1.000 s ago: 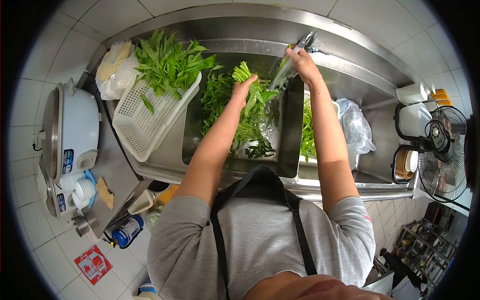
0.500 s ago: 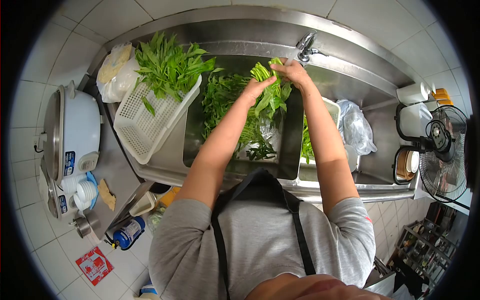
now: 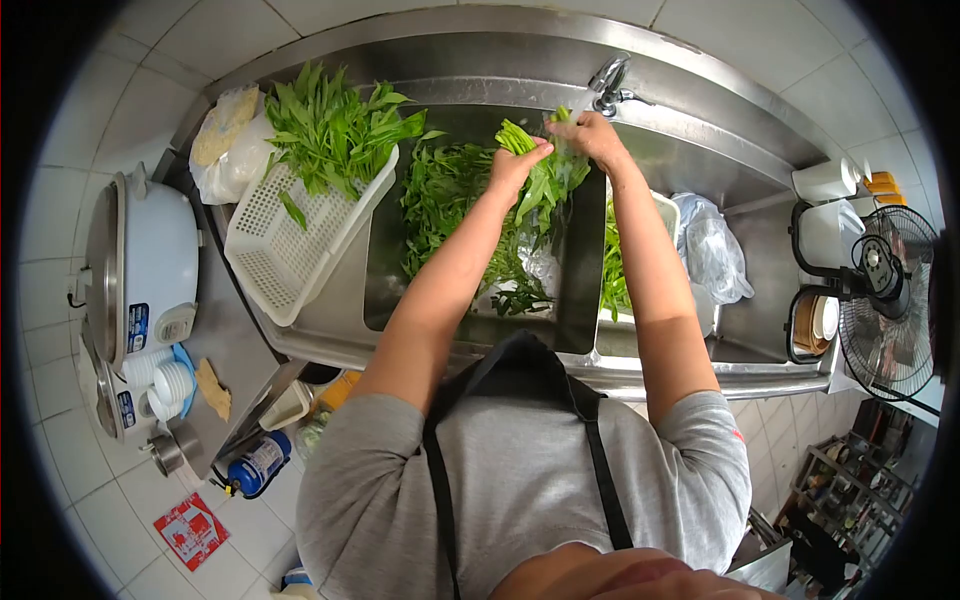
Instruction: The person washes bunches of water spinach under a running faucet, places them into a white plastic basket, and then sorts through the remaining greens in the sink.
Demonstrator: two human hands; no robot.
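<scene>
My left hand [image 3: 512,172] is closed around a bunch of long-stemmed leafy greens [image 3: 545,188], its pale stem ends poking up past the thumb. Just right of it, my right hand [image 3: 594,140] grips stems of the same greens under the faucet [image 3: 608,75], where water is running. Both hands are over the metal sink basin [image 3: 385,290], which holds a heap of loose greens [image 3: 440,190] in water. To the left, a white perforated basket [image 3: 290,285] tilts on the sink's edge with more greens [image 3: 330,130] piled at its far end.
In the right basin are another white basket [image 3: 668,212] with greens and a clear plastic bag [image 3: 715,250]. A large rice cooker [image 3: 160,265] stands on the left counter, beside stacked white bowls [image 3: 172,385]. A black fan [image 3: 885,290] is at the right.
My hands have drawn slightly apart. The right one has shifted a little right and holds some stems separately from the bunch in my left hand.
</scene>
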